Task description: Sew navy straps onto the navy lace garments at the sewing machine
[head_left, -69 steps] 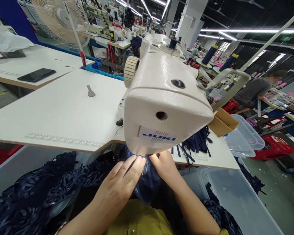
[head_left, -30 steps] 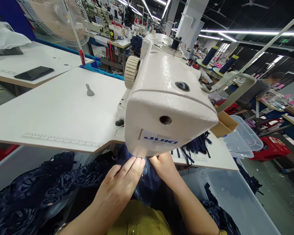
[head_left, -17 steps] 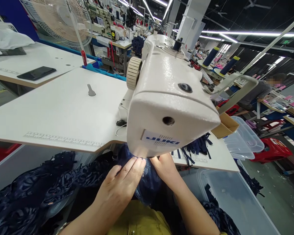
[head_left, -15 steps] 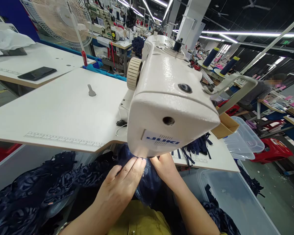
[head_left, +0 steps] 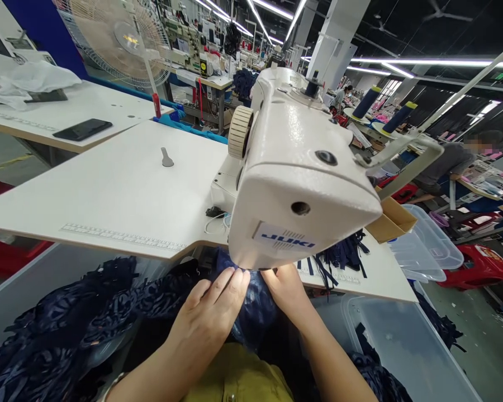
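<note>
A piece of dark navy fabric (head_left: 255, 310) with a slight sheen hangs over the front edge of the table, under the head of a white sewing machine (head_left: 302, 190). My left hand (head_left: 213, 310) is on the fabric's left side, fingers pressed together and pointing at the machine head, the thumb hidden. On the other side, my right hand (head_left: 287, 290) has its fingers bent and closed on the same fabric. Both sets of fingertips lie close below the machine head. It hides the needle and presser foot from view.
Navy strips (head_left: 343, 254) lie on the table right of the machine. A plastic bin (head_left: 8, 296) with navy pieces stands at left, another bin (head_left: 402, 335) at right. A cardboard box (head_left: 392, 220), a phone (head_left: 82, 129) and a small grey piece (head_left: 166, 159) are farther off.
The whole view has shifted slightly, so the machine and table appear a little farther right. Both hands stay at the fabric with nearly the same pose.
</note>
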The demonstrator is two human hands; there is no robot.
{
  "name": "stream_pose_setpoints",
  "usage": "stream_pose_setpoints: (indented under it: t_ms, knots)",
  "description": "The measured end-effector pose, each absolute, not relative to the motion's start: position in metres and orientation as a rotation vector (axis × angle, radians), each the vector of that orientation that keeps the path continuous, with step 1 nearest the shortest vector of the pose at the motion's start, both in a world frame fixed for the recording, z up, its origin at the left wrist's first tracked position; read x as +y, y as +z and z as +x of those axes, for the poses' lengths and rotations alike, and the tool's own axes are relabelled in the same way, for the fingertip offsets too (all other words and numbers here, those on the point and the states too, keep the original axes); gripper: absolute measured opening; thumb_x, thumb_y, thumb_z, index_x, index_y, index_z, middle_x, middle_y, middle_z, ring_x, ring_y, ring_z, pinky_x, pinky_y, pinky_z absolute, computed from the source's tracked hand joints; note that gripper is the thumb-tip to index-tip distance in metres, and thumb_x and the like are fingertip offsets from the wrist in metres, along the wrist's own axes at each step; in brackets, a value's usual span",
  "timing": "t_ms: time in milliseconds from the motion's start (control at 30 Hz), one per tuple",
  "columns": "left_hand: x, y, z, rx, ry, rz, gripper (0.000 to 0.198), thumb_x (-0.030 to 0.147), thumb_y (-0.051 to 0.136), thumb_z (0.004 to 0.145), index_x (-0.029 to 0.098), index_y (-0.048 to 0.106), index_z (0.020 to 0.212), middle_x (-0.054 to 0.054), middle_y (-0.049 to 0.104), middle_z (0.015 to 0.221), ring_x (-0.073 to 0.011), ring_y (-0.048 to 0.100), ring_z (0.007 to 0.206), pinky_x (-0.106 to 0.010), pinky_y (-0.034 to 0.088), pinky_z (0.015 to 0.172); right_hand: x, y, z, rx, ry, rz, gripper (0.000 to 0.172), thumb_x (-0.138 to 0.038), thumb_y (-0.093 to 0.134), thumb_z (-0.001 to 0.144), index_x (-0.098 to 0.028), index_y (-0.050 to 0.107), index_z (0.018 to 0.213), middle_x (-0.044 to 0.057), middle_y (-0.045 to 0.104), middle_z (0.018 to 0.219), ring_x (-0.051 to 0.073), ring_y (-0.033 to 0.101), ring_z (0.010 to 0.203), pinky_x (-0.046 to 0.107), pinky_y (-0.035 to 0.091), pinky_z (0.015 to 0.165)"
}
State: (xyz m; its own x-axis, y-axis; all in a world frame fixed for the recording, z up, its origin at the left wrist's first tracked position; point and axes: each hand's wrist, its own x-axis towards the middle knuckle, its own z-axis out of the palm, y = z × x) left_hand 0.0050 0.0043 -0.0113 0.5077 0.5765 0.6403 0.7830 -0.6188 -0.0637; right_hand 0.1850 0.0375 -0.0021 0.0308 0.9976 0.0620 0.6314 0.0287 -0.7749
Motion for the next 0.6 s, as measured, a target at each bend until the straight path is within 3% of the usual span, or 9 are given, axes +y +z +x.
stream_pose_setpoints:
  t_ms: [433, 600]
  knots:
    - [0.006, -0.008, 0.007, -1.077, -0.762, -2.445, 0.043, 0.005, 0.032, 0.092, 0.018, 0.065, 0.116, -0.001, 0.067, 0.12, -0.0171, 0.058, 0.107, -0.033, 0.035, 0.085, 0.036, -0.009, 0.187, -1.58, 0.772, -1.627, 0.01, -0.02, 0.045, 0.083, -0.019, 0.055, 0.085, -0.002, 0.059, 0.069, 0.017, 0.057, 0.076, 0.028, 0.043, 0.074]
    - [0.008, -0.013, 0.009, -1.076, -0.785, -2.448, 0.044, 0.005, 0.028, 0.094, 0.016, 0.063, 0.118, -0.003, 0.066, 0.122, -0.0183, 0.058, 0.109, -0.033, 0.036, 0.086, 0.034, -0.023, 0.197, -1.417, 0.853, -1.499, 0.013, -0.029, 0.048, 0.087, -0.019, 0.054, 0.089, 0.0, 0.06, 0.08, 0.015, 0.058, 0.077, 0.027, 0.046, 0.075]
